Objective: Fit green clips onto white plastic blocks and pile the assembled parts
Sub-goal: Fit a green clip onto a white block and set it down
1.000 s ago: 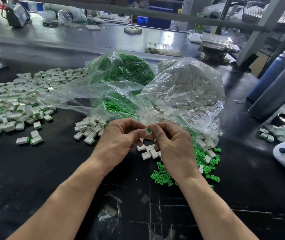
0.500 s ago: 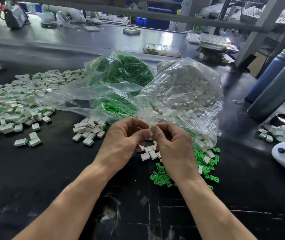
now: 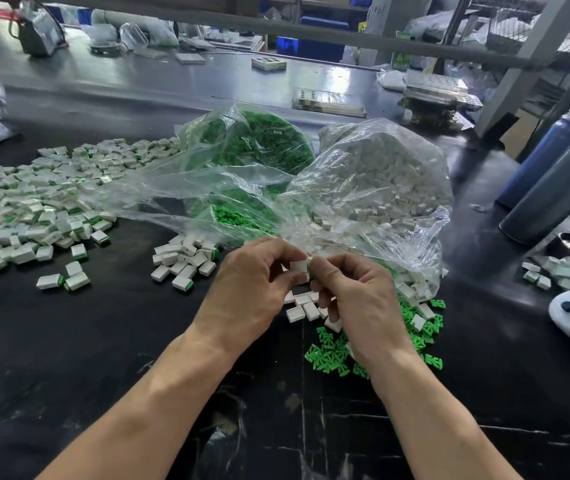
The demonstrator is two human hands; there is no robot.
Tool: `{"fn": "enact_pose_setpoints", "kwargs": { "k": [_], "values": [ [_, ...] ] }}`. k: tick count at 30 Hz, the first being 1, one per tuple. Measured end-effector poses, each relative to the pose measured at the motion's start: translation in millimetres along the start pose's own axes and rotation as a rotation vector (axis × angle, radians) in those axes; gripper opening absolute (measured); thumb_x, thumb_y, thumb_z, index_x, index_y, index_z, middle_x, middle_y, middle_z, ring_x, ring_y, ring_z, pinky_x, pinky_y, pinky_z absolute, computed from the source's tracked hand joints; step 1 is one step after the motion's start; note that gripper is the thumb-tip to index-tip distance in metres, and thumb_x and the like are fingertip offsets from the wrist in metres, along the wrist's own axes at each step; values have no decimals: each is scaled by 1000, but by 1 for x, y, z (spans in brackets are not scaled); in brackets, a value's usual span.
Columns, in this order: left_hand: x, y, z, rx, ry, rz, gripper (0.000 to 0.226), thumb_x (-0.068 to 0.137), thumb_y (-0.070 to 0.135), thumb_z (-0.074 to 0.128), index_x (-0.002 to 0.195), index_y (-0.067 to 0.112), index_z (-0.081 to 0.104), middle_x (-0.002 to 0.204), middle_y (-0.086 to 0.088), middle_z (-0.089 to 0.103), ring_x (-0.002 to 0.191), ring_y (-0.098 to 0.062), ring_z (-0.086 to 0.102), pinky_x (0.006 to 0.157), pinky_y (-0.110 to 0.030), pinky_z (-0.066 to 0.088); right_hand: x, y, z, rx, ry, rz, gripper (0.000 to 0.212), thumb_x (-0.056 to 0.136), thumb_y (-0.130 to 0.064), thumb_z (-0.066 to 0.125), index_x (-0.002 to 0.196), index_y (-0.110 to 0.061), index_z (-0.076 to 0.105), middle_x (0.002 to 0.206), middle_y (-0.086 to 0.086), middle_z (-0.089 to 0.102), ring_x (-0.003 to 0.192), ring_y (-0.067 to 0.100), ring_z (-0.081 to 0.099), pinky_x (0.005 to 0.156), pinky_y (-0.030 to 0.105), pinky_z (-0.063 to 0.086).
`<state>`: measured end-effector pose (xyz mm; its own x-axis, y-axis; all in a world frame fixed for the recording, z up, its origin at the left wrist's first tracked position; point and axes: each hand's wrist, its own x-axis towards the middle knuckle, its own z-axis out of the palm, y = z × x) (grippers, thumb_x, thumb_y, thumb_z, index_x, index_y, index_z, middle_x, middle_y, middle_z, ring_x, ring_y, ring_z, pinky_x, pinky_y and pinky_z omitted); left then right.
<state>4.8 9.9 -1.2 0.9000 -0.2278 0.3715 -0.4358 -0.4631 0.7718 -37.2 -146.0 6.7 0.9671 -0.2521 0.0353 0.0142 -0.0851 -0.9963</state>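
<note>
1. Head view shows a wide black bench with everything on it.
2. Big pile of finished parts, white with green ends, lies at the left.
3. Two clear bags sit in the middle: the bag of white blocks just beside the bag of green clips.
4. Left hand and right hand meet in front of the bags, fingers curled.
5. Both hands pinch one white block between them.
6. Loose green clips and loose white blocks lie under the hands.
</note>
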Motion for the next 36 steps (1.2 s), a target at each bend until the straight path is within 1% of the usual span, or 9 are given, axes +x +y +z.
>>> {"fn": "enact_pose_setpoints", "kwargs": {
  "k": [5,10,14,16,18,23,30,32,36],
  "values": [
    [-1,6,1,57,50,44,20,86,16,83,103,25,77,93,20,66,91,3,64,80,-5,46,-5,1,10,107,82,15,22,98,-21,72,79,-10,73,68,9,65,58,15,54,60,34,42],
    [-2,10,-1,111,48,113,20,89,9,79,103,23,76,93,20,65,91,-2,65,85,-20,56,-6,-3,8,94,64,25,22,97,-19,72,79,-8,72,69,11,63,60,18,52,62,39,41],
    [-1,13,-2,143,13,155,19,90,7,77,103,20,75,90,24,61,90,-1,64,82,-9,51,-5,-7,-1,82,7,83,22,96,-21,74,75,-14,73,67,6,63,56,14,53,50,24,43],
    [-1,14,-3,139,-20,168,19,90,5,76,103,19,75,91,23,61,88,-1,65,82,-13,53,-4,-8,-5,75,-32,113,22,95,-19,75,74,-15,72,64,4,62,53,12,51,47,21,42],
    [0,13,-4,136,-39,175,20,90,4,76,103,19,75,93,21,63,88,-2,65,83,-17,55,-1,-8,-9,101,-62,147,23,95,-15,75,72,-14,72,64,5,61,51,12,50,47,21,42],
    [-1,14,-3,111,-21,183,23,90,-1,74,103,18,75,93,19,64,88,-2,66,81,-11,54,-2,-9,-8,155,-69,166,23,92,-17,77,70,-18,74,65,6,63,50,12,51,47,21,42],
    [-5,14,7,117,66,141,22,88,3,76,101,21,74,93,18,64,89,-2,65,82,-15,54,-9,-7,4,119,58,118,28,94,-22,77,66,-22,73,66,5,64,55,13,53,53,27,42],
    [-5,12,10,113,83,120,21,89,4,75,101,22,74,93,19,64,90,-2,65,83,-17,55,-11,-6,8,124,81,112,27,96,-21,75,69,-20,73,66,7,64,55,13,53,54,27,42],
    [-2,11,9,4,79,64,24,90,4,77,99,25,72,92,20,66,86,3,64,75,-6,46,-8,-9,7,166,36,120,30,102,-29,66,82,-7,73,68,7,67,55,15,55,46,25,41]
  ]
}}
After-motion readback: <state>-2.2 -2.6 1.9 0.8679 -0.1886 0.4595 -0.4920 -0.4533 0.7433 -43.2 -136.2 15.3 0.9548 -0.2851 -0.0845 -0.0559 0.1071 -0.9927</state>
